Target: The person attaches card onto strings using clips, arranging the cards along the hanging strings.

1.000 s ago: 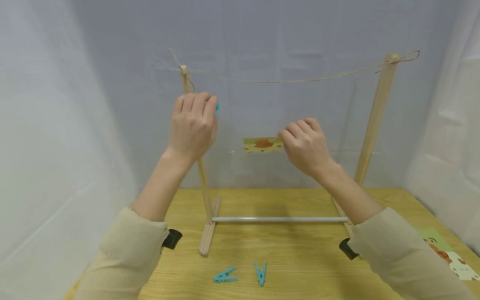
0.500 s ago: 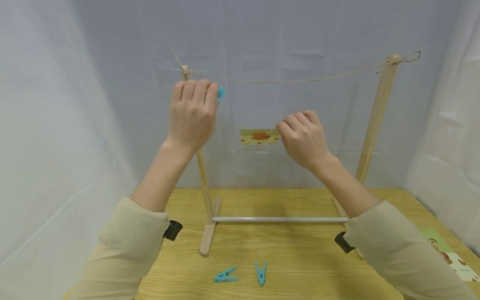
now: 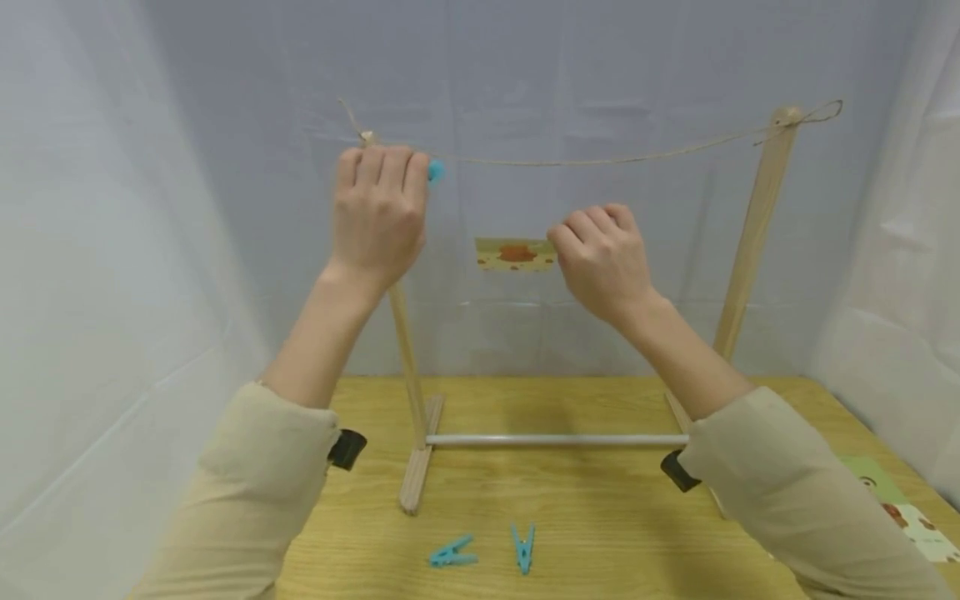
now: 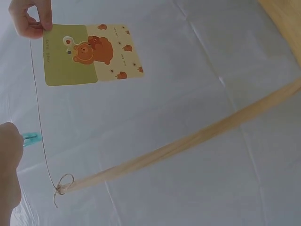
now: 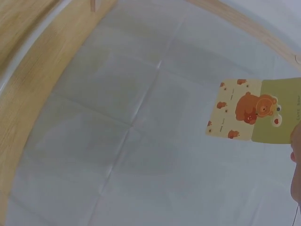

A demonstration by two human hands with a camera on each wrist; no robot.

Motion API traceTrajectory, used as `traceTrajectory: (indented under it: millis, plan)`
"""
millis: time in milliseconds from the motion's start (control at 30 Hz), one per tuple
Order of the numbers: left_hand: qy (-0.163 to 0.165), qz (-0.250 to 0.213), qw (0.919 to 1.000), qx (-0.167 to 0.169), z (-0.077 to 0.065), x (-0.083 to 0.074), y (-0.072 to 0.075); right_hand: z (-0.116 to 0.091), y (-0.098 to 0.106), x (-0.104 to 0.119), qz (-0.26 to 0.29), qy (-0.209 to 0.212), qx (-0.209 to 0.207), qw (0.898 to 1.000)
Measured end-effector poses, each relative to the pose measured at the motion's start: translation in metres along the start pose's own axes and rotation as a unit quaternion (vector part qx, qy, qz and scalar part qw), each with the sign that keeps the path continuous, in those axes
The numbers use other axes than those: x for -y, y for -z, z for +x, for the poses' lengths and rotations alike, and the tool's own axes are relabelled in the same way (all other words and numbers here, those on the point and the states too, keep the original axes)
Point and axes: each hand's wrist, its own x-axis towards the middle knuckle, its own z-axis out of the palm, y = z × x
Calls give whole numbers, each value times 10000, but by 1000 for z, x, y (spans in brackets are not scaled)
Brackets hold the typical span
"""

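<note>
My left hand (image 3: 380,208) is raised at the left post and pinches a blue clothespin (image 4: 32,138), whose tip lies right at the twine (image 4: 38,108) in the left wrist view. My right hand (image 3: 600,262) holds a bear card (image 3: 515,254) by a corner of its green end. The left wrist view shows the card's face, a brown bear on green and cream, with the right hand's thumb and fingers on the corner. In the head view the card appears below the sagging twine, between the two hands.
Two more blue clothespins (image 3: 452,552) lie on the wooden table (image 3: 600,517) near the front. Wooden posts (image 3: 757,225) hold up the twine, and a white rod (image 3: 555,439) joins their feet. Another bear card (image 3: 926,533) lies at the right, partly behind the right sleeve.
Both hands have risen, the left with its clothespin up to the twine's height. The card has moved up and slightly left with the right hand. The clothespins on the table have stayed put.
</note>
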Motion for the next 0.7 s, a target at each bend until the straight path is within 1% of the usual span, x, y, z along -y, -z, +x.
traceTrajectory:
  millis: [133, 400, 700]
  plan:
    - [-22, 103, 9999, 37, 2, 2, 0, 2, 0, 0, -30, -38, 11, 10000]
    - [-141, 227, 9996, -19, 3, 5, -2, 3, -1, -1, -46, -32, 62, 10000]
    - [-302, 430, 9984, 211, 5, 13, -7, 2, -4, -1, -18, 47, -35, 10000]
